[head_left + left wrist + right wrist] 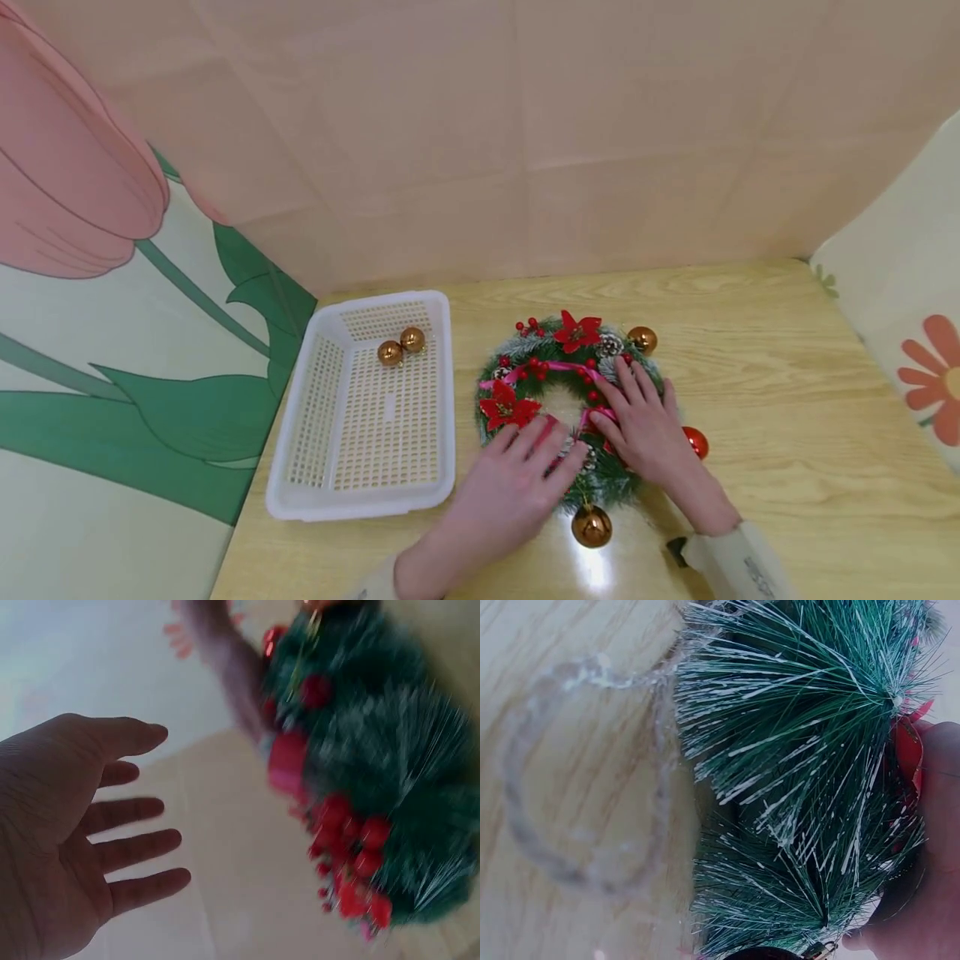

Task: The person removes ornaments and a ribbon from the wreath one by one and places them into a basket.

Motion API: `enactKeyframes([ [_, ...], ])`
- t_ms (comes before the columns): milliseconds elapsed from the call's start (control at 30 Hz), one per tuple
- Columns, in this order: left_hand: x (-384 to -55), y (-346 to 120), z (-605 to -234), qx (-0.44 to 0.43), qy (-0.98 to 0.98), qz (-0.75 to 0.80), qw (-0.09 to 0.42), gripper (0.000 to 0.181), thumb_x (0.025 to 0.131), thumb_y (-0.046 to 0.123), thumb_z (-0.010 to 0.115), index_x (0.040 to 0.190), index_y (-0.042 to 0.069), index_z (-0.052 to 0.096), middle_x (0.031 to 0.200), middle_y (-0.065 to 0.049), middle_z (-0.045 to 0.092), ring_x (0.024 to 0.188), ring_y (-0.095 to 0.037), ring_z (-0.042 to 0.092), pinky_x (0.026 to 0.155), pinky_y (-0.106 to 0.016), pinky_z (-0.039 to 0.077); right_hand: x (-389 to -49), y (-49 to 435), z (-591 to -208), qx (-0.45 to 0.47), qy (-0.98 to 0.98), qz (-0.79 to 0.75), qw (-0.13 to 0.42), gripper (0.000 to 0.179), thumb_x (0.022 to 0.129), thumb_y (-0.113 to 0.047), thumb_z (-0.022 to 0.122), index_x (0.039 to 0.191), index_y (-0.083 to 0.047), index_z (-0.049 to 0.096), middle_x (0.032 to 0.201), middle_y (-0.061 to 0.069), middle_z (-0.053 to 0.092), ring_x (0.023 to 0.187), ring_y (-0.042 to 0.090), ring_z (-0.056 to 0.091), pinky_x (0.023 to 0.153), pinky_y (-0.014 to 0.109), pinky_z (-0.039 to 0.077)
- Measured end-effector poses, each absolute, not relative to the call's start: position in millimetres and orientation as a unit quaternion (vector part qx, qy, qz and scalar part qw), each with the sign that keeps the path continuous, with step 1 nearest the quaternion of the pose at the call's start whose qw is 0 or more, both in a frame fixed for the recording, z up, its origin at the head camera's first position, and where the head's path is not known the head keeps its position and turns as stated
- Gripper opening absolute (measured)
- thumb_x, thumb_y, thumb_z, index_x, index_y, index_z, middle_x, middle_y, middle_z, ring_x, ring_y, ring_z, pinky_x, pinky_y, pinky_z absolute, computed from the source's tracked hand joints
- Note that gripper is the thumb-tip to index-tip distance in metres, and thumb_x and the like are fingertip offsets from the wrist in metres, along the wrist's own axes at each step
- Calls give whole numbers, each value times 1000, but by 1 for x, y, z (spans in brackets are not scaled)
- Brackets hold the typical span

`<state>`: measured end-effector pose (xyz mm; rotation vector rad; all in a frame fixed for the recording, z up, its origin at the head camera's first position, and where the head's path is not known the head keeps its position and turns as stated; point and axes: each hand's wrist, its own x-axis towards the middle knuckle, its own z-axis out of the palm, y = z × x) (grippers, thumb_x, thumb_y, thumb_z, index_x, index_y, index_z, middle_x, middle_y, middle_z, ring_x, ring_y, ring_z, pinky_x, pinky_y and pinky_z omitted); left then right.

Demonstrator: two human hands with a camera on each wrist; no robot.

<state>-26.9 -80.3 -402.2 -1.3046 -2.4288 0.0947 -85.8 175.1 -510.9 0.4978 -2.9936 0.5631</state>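
A green Christmas wreath [621, 483] lies on the table, trimmed with red poinsettias [577, 332], berries, pinecones and a pink ribbon [558, 366]. My right hand [652, 429] rests on its right side, fingers spread toward the ribbon. Over the lower left part is my left hand [517, 483], slightly blurred; the left wrist view shows its fingers extended and apart from the wreath [390, 750], holding nothing. Copper-coloured baubles [592, 527] hang at the near edge and far right, and a red bauble [696, 442] at the right. In the right wrist view, frosted needles [802, 735] partly cover my right hand.
Left of the wreath stands a white plastic basket [447, 400] with two copper-coloured baubles [390, 352] inside. A clear twisted loop [517, 802] sticks out from the wreath in the right wrist view. A pinkish backdrop [600, 167] rises behind the wooden table [780, 375].
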Motion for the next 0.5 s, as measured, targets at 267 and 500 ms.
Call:
enactKeyframes([
  [267,-2,-53,-457,-602,-781,143,83,39,112,31,41,150,33,52,155,4,47,144,-24,42,109,-43,44,-87,175,-510,163,-970,179,34,57,106,-40,55,151,-5,49,165,26,22,150,49,17,110,79,13],
  [500,3,-44,-492,-625,-763,149,64,40,112,33,40,150,35,50,157,4,44,145,-24,38,108,-45,44,-87,175,-512,164,-968,185,41,56,105,-38,56,150,-5,50,165,26,23,149,50,18,109,80,13],
])
